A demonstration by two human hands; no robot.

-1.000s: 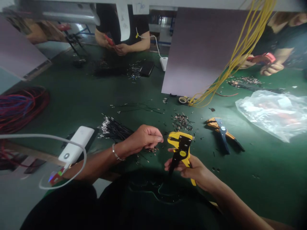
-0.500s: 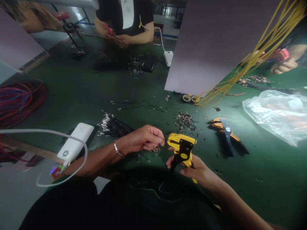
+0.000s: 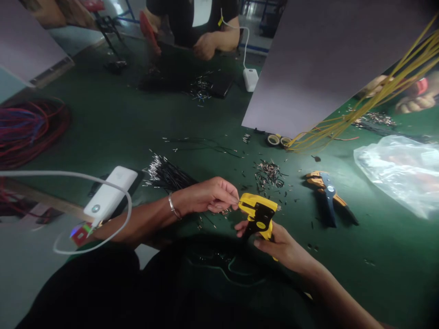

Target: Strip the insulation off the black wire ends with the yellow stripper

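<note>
My right hand point(image 3: 279, 240) is closed around the handles of a yellow and black wire stripper point(image 3: 257, 210), whose jaws face left. At those jaws, my left hand point(image 3: 219, 195) pinches a thin dark wire, mostly hidden by the fingertips. Behind my left forearm lies a bundle of black wires point(image 3: 174, 176) with bare, shiny ends. A pile of short stripped scraps point(image 3: 269, 173) is scattered beyond the stripper. A few loose black wires point(image 3: 206, 145) stretch across the green table further back.
An orange and blue wire stripper point(image 3: 327, 194) and a clear plastic bag point(image 3: 398, 169) lie right. Left are a white power bank point(image 3: 111, 192) with its cable and coiled red wires point(image 3: 30, 132). Yellow wires point(image 3: 360, 119) hang by a grey panel point(image 3: 308, 68). Co-workers' hands point(image 3: 206, 45) work opposite.
My left fingertips have come right up to the stripper's jaws, closing the small gap. The co-worker's hands opposite have moved apart. The whole view has shifted slightly.
</note>
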